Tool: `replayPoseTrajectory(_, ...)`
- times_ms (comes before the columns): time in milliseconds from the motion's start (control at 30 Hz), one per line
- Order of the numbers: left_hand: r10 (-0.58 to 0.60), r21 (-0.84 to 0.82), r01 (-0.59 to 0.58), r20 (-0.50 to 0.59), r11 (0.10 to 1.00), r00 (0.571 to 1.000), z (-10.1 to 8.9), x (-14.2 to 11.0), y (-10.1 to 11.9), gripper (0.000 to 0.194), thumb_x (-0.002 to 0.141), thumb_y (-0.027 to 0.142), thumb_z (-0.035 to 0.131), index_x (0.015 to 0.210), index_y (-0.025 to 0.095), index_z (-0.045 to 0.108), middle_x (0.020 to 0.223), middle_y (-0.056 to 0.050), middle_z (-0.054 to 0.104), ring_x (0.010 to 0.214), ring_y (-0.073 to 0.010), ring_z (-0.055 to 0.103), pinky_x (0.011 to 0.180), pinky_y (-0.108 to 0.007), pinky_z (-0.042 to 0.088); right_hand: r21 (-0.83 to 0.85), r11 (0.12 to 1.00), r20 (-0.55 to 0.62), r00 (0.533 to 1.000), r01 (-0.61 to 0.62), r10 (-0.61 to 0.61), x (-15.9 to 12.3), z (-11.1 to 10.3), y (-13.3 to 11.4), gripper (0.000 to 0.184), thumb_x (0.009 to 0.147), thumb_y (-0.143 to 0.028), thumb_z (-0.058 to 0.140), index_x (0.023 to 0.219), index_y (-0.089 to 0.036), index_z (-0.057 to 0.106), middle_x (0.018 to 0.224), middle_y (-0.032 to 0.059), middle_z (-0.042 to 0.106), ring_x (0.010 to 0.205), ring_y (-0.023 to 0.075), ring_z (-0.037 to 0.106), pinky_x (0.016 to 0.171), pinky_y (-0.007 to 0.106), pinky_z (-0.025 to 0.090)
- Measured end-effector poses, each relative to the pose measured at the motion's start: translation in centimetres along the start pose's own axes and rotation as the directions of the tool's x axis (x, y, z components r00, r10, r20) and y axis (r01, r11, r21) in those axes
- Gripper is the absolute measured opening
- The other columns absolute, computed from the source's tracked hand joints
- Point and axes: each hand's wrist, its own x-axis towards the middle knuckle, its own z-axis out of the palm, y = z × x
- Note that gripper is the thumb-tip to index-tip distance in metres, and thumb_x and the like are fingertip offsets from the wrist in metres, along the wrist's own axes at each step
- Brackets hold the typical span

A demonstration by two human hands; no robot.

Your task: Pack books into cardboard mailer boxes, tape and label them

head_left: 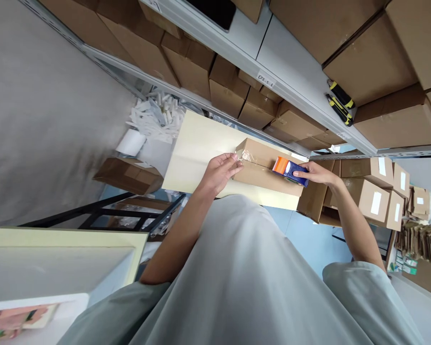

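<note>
A long brown cardboard box (262, 175) lies on a pale yellow tabletop in front of me. Clear tape (249, 156) glints along its top at the left end. My left hand (220, 171) is at that end, fingers slightly apart, the tips by the end of the tape. Whether they touch the tape or just the cardboard is hard to see. Held in my right hand (314, 173) is an orange and blue tape dispenser (290, 171), low over the box's top toward its right end. My thumb lies across its blue side.
A metal shelf (283, 91) crowded with cartons runs behind the yellow tabletop (190, 148). Two yellow-black utility knives (339, 103) lie on it. Cartons with white labels (369, 199) are stacked at right. White scraps (158, 115) and an open carton (129, 175) sit at left.
</note>
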Motion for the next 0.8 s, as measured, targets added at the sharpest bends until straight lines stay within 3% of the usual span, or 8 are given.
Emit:
replayPoseTrajectory(167, 0.14, 0.192, -0.117, -0.111, 0.974, 0.984, -1.2, 1.0, -1.5, 0.049, 0.071, 0.056, 0.095, 0.087, 0.019, 0.067, 0.087, -0.001, 0.069, 0.093, -0.019, 0.071, 0.106, -0.049, 0.062, -0.066, 0.995, -0.034, 0.997, 0.071, -0.073, 0.4, 1.1, 0.9, 0.069, 0.075, -0.083, 0.079, 0.088, -0.016, 0.073, 0.077, 0.003, 0.069, 0.069, 0.0168, 0.059, 0.065, 0.028, 0.048)
replayPoseTrajectory(300, 0.158, 0.193, -0.131, -0.136, 0.972, 0.978, -1.9, 2.2, -2.7, 0.052, 0.072, 0.061, 0.092, 0.086, 0.02, 0.063, 0.089, -0.001, 0.069, 0.096, -0.0189, 0.071, 0.104, -0.047, 0.063, -0.143, 0.986, -0.047, 0.994, 0.087, -0.094, 0.6, 1.4, 0.9, 0.067, 0.08, -0.083, 0.074, 0.087, -0.016, 0.072, 0.075, 0.002, 0.066, 0.067, 0.0157, 0.053, 0.062, 0.027, 0.042)
replayPoseTrajectory(433, 0.144, 0.164, -0.123, -0.121, 0.979, 0.982, -2.7, 3.4, -3.4, 0.051, 0.075, 0.06, 0.092, 0.086, 0.021, 0.061, 0.086, 0.001, 0.067, 0.087, -0.0155, 0.072, 0.102, -0.049, 0.064, -0.166, 0.982, -0.049, 0.994, 0.091, -0.101, 1.1, 1.5, 0.4, 0.069, 0.08, -0.085, 0.073, 0.088, -0.016, 0.073, 0.078, 0.0023, 0.066, 0.07, 0.0158, 0.052, 0.065, 0.028, 0.042)
replayPoseTrajectory(633, 0.027, 0.177, 0.011, -0.21, 0.984, 0.977, -3.1, 5.4, -4.3, 0.038, 0.081, 0.046, 0.089, 0.084, 0.02, 0.061, 0.079, 0.001, 0.066, 0.08, -0.0153, 0.07, 0.095, -0.042, 0.063, -0.161, 0.985, -0.058, 0.996, 0.055, -0.066, 1.5, 1.6, -0.4, 0.072, 0.076, -0.088, 0.073, 0.084, -0.017, 0.069, 0.073, 0.001, 0.062, 0.066, 0.0148, 0.05, 0.063, 0.028, 0.04)
replayPoseTrajectory(800, -0.023, 0.394, 0.108, -0.215, 0.913, 0.976, -3.2, 5.9, -5.0, 0.029, 0.081, 0.044, 0.085, 0.087, 0.019, 0.07, 0.085, -0.005, 0.073, 0.084, -0.0206, 0.069, 0.082, -0.034, 0.055, -0.182, 0.981, -0.063, 0.995, 0.062, -0.075, 1.6, 1.7, -0.5, 0.075, 0.074, -0.092, 0.071, 0.079, -0.017, 0.067, 0.07, 0.0021, 0.062, 0.064, 0.0147, 0.05, 0.06, 0.027, 0.039)
